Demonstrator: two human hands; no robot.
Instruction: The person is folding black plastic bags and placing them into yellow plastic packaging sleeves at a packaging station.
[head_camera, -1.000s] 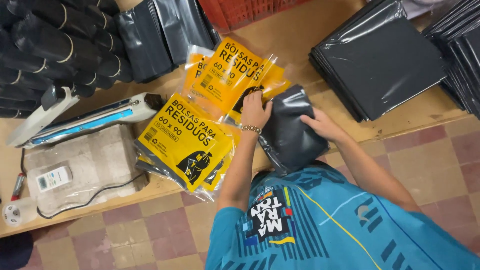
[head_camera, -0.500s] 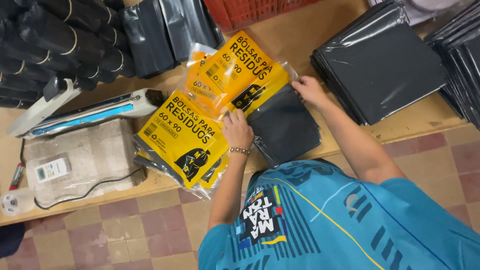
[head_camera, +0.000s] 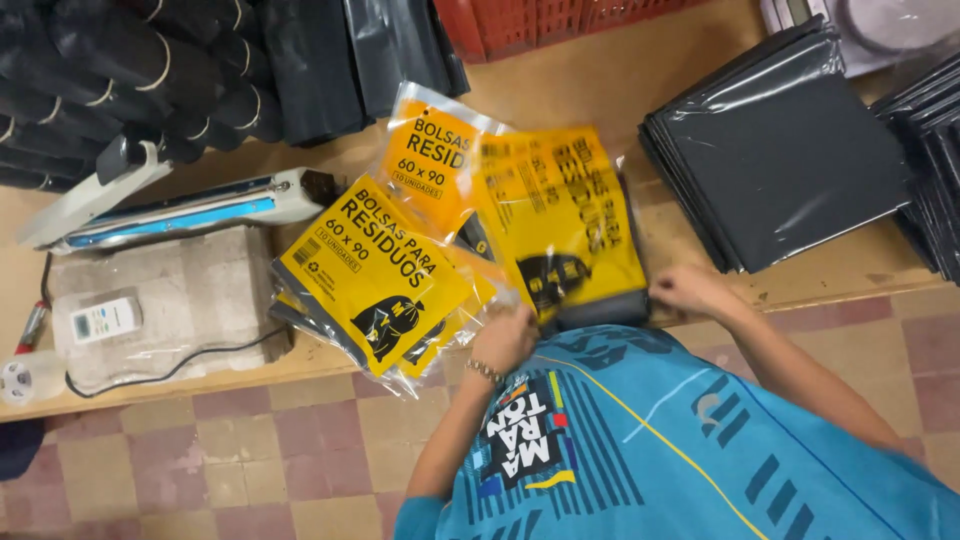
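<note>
1. Two hands are seen at the near end of one yellow packet (head_camera: 560, 215): the left hand (head_camera: 505, 338) at its near-left corner, the right hand (head_camera: 685, 290) at its near-right corner.
2. Both hands are closed on the packet's near edge, where a dark bag edge (head_camera: 600, 310) shows under the yellow face; how far the fingers wrap cannot be told.
3. The packet is laid flat on the bench (head_camera: 600, 90), its long axis running away from the hands, tilted slightly left.
4. Neither hand is clearly nearer; the packet is held between them.
5. Just left, overlapped at the edge, a fan of like yellow packets (head_camera: 375, 275) is spread.
6. Farther left a heat sealer (head_camera: 180, 210) is noted; to the right, well apart, a stack of black bags (head_camera: 790, 150).
</note>
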